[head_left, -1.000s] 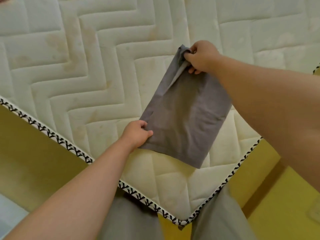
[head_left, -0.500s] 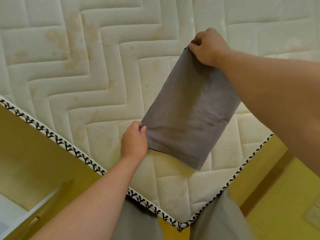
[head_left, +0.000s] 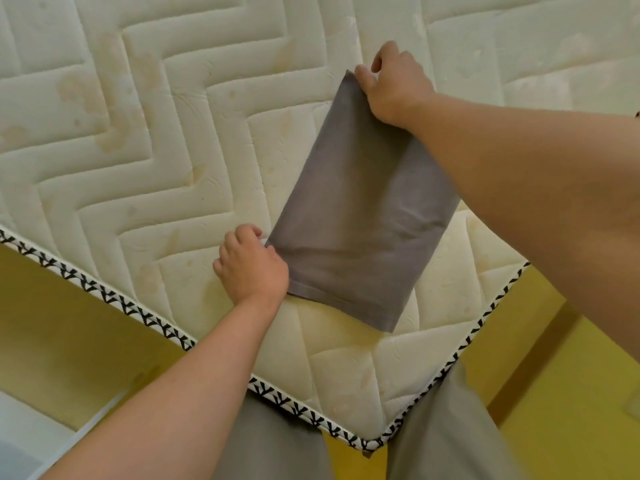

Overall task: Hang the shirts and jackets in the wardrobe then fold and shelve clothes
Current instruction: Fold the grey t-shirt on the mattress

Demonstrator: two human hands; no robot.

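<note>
Judging by the look, this is the folding stage: grey cloth lies flat as a narrow folded rectangle on the mattress, close to the mattress's near corner, with its long side running away from that corner.

Handling (my read):
- Thin, light, fully limp fabric with no stiffness of its own.
- The layers will slide on each other, and the fold will droop or fall open if lifted by one point.
- Not fragile, and unlikely to skid on the quilted top.
- Best taken at the corners or along a short end with all layers pinched together, or with a flat palm under the middle once folded smaller.

Hands:
- Right hand pinches the cloth's far corner, thumb and curled fingers closed on the fabric.
- Left hand sits at the near left corner, knuckles up, fingers curled and gripping the edge. The pinch itself is under the hand, so that grip is a read, not plainly shown.

Hard to make out:
- Garment type is unclear: no collar, sleeve or waistband shows, only a stitched hem at the near short end.
- The layer count is unknown.
- The right forearm covers the cloth's far right edge.

Around the cloth:
- The mattress has yellowish stains and a black-and-white edging. Its far part is cut off by the frame.
- Past the mattress's near corner are yellow floor and the person's grey trouser legs.
- A pale object beyond the mattress's left edge is cut off and can't be identified.
- No wardrobe or shelf is in view.
</note>
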